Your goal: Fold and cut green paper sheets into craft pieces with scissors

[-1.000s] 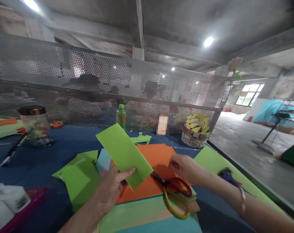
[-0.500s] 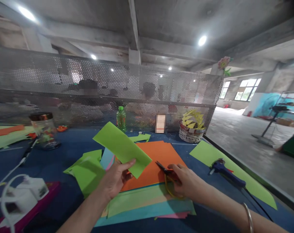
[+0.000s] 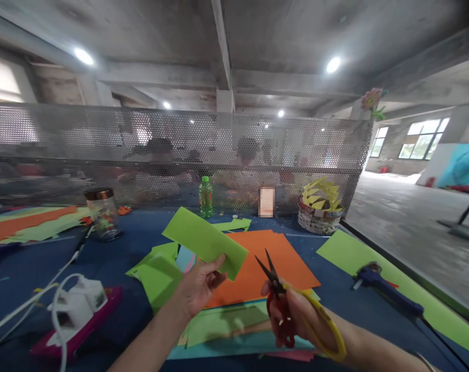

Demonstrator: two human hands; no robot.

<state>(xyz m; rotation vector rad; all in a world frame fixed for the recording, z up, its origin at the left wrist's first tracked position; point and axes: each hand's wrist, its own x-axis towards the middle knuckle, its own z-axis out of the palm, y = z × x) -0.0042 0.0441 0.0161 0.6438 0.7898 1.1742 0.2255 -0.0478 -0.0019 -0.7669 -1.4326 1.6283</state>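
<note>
Pinching a green paper strip (image 3: 205,241) in our left hand (image 3: 199,285), we grip scissors (image 3: 292,310) in our closed right hand (image 3: 302,320), blades parted, both raised above the orange sheet (image 3: 292,268) on the blue table (image 3: 141,227).

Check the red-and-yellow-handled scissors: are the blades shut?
No, the red-and-yellow-handled metal scissors in the right hand have their two dark blades spread in a V, tips apart, over the orange paper sheet.

Glass jar (image 3: 103,213), green bottle (image 3: 205,196), woven basket (image 3: 318,222)
</note>
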